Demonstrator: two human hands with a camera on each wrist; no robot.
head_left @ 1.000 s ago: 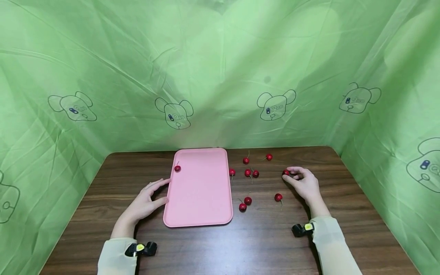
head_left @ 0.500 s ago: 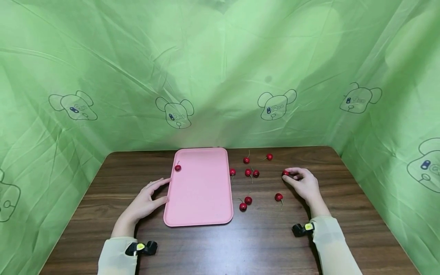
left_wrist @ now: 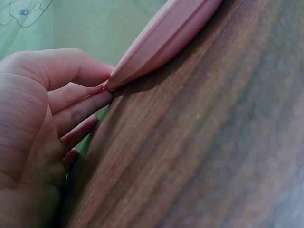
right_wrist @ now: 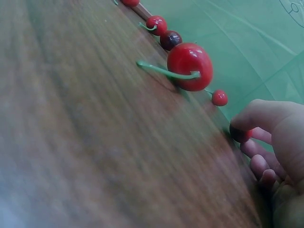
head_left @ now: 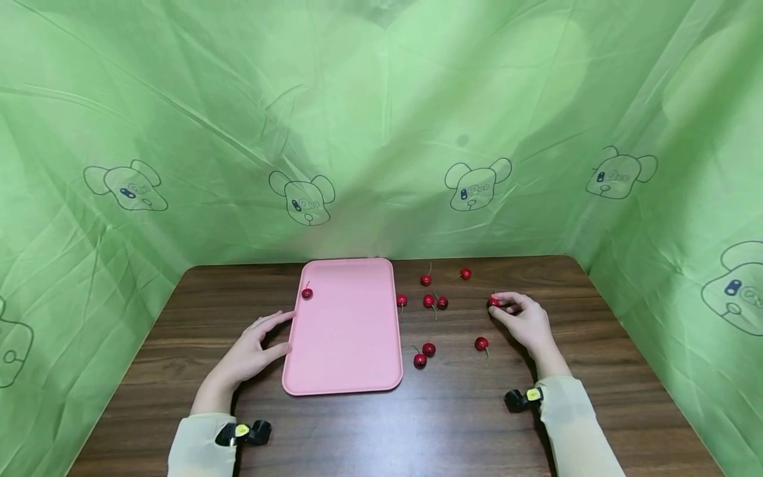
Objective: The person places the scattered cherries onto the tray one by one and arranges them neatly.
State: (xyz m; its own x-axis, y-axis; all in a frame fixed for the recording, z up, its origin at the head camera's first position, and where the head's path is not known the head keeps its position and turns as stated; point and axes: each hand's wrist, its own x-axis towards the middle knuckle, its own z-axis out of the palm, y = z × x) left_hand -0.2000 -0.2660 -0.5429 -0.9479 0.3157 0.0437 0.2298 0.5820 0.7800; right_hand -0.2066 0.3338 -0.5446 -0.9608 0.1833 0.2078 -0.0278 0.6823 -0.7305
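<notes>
In the head view, my left hand (head_left: 253, 348) lies beside the pink tray (head_left: 346, 331), its thumb and fingertips touching the left rim. The left wrist view has the thumb and fingers, fairly straight, right at the tray's edge (left_wrist: 142, 57). On the right of the table, my right hand (head_left: 524, 322) pinches a red cherry (head_left: 493, 301) between thumb and fingers. That cherry (right_wrist: 241, 133) is partly covered by the thumb in the right wrist view. One cherry (head_left: 306, 293) with a stem sits inside the tray at its upper left.
Several more stemmed cherries lie between tray and right hand, including a back one (head_left: 465, 273), a touching pair (head_left: 428, 301), a front one (head_left: 420, 361) and one nearer the right wrist (head_left: 481, 344). Another cherry (head_left: 402, 300) is against the tray's right rim. Green cloth (head_left: 381, 132) surrounds the wooden table (head_left: 465, 424).
My right fingertips have come slightly farther over the cherry, which has barely shifted. The left hand and tray stay put.
</notes>
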